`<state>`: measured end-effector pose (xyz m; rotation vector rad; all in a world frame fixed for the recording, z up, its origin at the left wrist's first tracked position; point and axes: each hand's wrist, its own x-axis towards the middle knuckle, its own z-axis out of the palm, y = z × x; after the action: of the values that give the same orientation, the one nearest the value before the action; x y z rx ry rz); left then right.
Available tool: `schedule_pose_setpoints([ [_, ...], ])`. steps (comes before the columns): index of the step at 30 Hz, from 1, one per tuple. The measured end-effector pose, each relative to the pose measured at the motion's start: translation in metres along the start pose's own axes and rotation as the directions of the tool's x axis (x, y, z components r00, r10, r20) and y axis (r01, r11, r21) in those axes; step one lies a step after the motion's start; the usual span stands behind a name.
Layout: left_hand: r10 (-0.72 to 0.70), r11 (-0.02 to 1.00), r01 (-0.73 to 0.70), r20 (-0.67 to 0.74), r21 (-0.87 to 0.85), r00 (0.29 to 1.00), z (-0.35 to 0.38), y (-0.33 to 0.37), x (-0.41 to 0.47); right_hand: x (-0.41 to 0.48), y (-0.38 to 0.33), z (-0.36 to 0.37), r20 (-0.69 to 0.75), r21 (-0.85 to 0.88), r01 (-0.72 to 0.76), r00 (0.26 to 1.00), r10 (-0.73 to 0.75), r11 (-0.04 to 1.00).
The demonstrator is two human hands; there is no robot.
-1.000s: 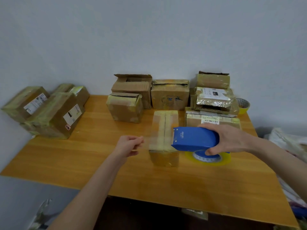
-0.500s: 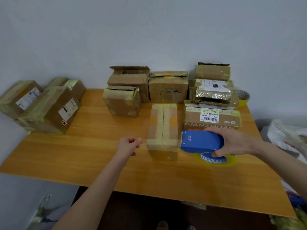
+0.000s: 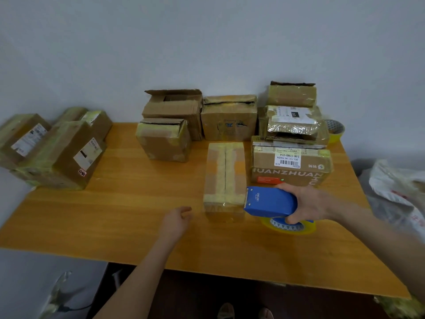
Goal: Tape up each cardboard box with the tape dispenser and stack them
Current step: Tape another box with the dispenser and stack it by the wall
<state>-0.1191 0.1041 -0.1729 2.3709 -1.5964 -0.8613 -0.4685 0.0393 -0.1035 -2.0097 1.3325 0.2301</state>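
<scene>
1. Wooden table [image 3: 115, 215]: orange-brown top, far edge against a plain pale grey wall [image 3: 207, 42].
2. Narrow box [image 3: 225, 178]: lies lengthwise on the table top, with tape along its top seam and across its near end.
3. Tape dispenser [image 3: 269, 201]: blue, front end at the narrow box's near right corner; whether they touch cannot be told.
4. Right hand [image 3: 308, 203]: right of the narrow box, fingers wrapped round the dispenser's body.
5. Left hand [image 3: 176, 221]: near and left of the narrow box, apart from it, fingers loosely curled, holding nothing.
6. Open box [image 3: 172, 107], small box [image 3: 164, 141] and dented box [image 3: 228, 118]: behind the narrow box.
7. Labelled box [image 3: 291, 166]: just right of the narrow box, with smaller parcels [image 3: 294, 118] piled on it.
8. Taped stack [image 3: 57, 153]: well left of the narrow box, overhanging the table edge.
9. Plastic bags [image 3: 395, 180]: far right of the narrow box, off the table.
</scene>
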Motion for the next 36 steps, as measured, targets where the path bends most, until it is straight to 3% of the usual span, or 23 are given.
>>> schedule_pose_setpoints([
  [2, 0.1, 0.994, -0.108, -0.321, -0.007, 0.942, -0.003, 0.005, -0.008, 0.002, 0.0, 0.002, -0.007, 0.023, 0.011, 1.0, -0.01, 1.0],
  [4, 0.394, 0.911, -0.398, -0.522, 0.11, 0.757, -0.008, 0.029, -0.022, 0.004, -0.002, 0.003, -0.008, 0.045, 0.034, 0.999, -0.033, 0.998],
  [5, 0.526, 0.839, -0.518, -0.488, 0.166, 0.696, -0.008, 0.047, -0.03, 0.004, -0.003, 0.003, -0.009, 0.047, 0.047, 0.999, -0.047, 0.998],
  [7, 0.684, 0.728, -0.643, -0.172, 0.239, 0.709, 0.002, 0.076, -0.041, 0.003, -0.005, 0.003, -0.011, 0.046, 0.062, 0.998, -0.061, 0.997],
  [8, 0.686, 0.693, -0.651, -0.004, 0.31, 0.728, 0.01, 0.083, -0.043, 0.001, -0.005, 0.002, -0.013, 0.046, 0.065, 0.998, -0.065, 0.997],
  [10, 0.652, 0.633, -0.636, 0.139, 0.441, 0.745, 0.021, 0.083, -0.04, -0.002, -0.001, 0.001, -0.027, 0.04, 0.071, 0.997, -0.069, 0.997],
  [18, 0.674, 0.577, -0.652, 0.164, 0.491, 0.72, 0.023, 0.073, -0.028, -0.015, 0.032, 0.001, -0.062, 0.117, 0.084, 0.995, -0.077, 0.99],
  [22, 0.683, 0.574, -0.654, 0.153, 0.492, 0.714, 0.022, 0.075, -0.029, -0.017, 0.041, -0.005, 0.003, 0.018, 0.029, 1.0, -0.029, 0.999],
  [28, 0.683, 0.592, -0.653, 0.136, 0.473, 0.718, 0.024, 0.073, -0.029, 0.014, -0.001, -0.008, 0.059, -0.268, 0.011, 0.998, 0.005, 0.963],
  [33, 0.687, 0.593, -0.652, 0.125, 0.472, 0.715, 0.027, 0.073, -0.029, 0.027, -0.009, -0.024, 0.143, -0.326, 0.035, 0.99, 0.012, 0.945],
  [36, 0.693, 0.595, -0.658, 0.12, 0.462, 0.711, 0.026, 0.072, -0.027, 0.033, -0.015, -0.032, 0.195, -0.245, 0.019, 0.98, 0.03, 0.969],
])
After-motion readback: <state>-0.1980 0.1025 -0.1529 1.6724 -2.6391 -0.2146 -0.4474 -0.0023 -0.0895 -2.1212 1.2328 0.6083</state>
